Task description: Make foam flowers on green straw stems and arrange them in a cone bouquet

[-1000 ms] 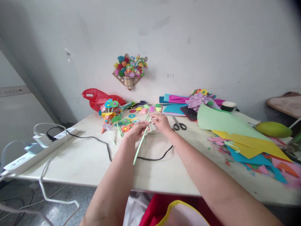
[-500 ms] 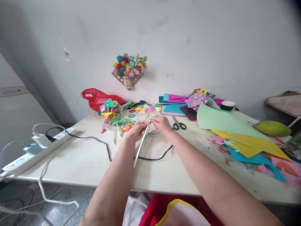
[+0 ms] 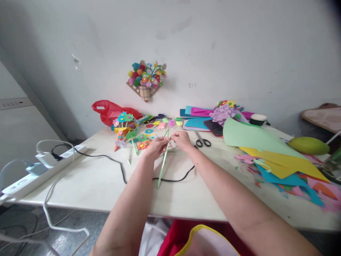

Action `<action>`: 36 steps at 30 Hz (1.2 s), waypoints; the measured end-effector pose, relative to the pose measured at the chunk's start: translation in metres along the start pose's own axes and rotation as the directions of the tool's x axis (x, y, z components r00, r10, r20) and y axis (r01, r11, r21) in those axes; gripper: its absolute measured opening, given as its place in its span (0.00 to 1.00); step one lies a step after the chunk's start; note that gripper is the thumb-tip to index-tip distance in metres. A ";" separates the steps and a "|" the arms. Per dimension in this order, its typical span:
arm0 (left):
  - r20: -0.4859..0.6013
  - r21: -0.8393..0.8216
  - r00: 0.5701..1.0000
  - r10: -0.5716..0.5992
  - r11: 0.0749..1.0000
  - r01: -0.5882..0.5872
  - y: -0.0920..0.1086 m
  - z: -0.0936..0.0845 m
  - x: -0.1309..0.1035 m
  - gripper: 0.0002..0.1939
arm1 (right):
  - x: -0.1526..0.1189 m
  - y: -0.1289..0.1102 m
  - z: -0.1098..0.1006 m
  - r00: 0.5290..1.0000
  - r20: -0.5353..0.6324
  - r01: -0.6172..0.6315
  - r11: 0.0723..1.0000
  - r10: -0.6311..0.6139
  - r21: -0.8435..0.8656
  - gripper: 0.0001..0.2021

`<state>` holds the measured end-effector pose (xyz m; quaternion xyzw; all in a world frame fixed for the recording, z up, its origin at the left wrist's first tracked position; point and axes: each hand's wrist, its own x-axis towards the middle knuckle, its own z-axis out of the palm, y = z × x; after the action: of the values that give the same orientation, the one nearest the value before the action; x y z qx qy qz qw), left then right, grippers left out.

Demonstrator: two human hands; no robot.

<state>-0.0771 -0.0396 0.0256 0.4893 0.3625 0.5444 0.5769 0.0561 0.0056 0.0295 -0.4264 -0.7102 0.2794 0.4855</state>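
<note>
Both hands meet over the middle of the table. My left hand [image 3: 157, 145] is closed, pinching a light green strip [image 3: 163, 165] near its upper end. The strip hangs down toward the table's front edge. My right hand [image 3: 181, 139] is closed on the same upper end, fingertips close to the left ones. The exact spot between the fingertips is too small to make out. Green stems [image 3: 135, 146] and foam flowers [image 3: 144, 144] lie left of my hands, and black-handled scissors [image 3: 203, 142] lie to the right.
A black cable [image 3: 174, 180] crosses the table under the strip. At left are a white power strip [image 3: 21, 185] and a red bag [image 3: 106, 113]. Coloured sheets [image 3: 287, 163], a phone [image 3: 214, 127] and a yellow-green fruit [image 3: 309, 145] are at right.
The strip's lower end has swung slightly to the right and hangs more upright. My hands have shifted only a little, with both fingertips still at its upper end.
</note>
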 end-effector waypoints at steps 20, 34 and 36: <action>-0.189 -0.052 0.980 0.067 0.996 -0.079 0.003 -0.010 0.002 0.07 | -0.001 0.002 -0.046 0.987 0.091 0.009 0.529 0.130 -0.849 0.17; -0.200 -0.080 0.977 0.069 0.993 -0.086 0.003 -0.012 0.002 0.08 | -0.001 0.013 -0.042 0.985 0.083 -0.004 0.495 0.154 -0.869 0.15; -0.184 -0.066 0.980 0.070 0.994 -0.083 0.003 -0.011 0.002 0.07 | -0.001 0.013 -0.045 0.994 0.015 -0.040 0.493 0.107 -0.869 0.14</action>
<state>-0.0875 -0.0360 0.0257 0.4298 0.3743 0.6214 0.5377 0.1025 0.0099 0.0355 -0.6326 -0.7515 -0.0800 0.1695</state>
